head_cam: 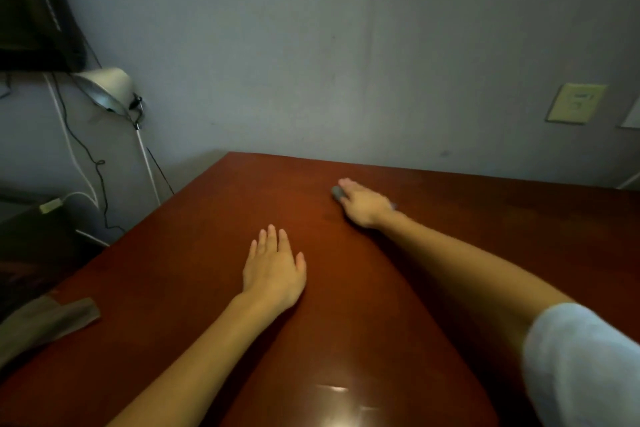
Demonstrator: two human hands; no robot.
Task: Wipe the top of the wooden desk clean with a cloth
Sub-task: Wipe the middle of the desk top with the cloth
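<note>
The gray cloth (336,192) is far out on the wooden worktop (207,288), under my right hand (363,207). Its fingers (348,184) lie flat, pressing it. My left hand (273,271) rests flat nearer me, straight and loose, holding nothing.

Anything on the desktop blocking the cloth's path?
Only the left hand, resting flat on the wooden desk nearer than the gray cloth under the right hand; a brownish folded item lies at the left edge.
</note>
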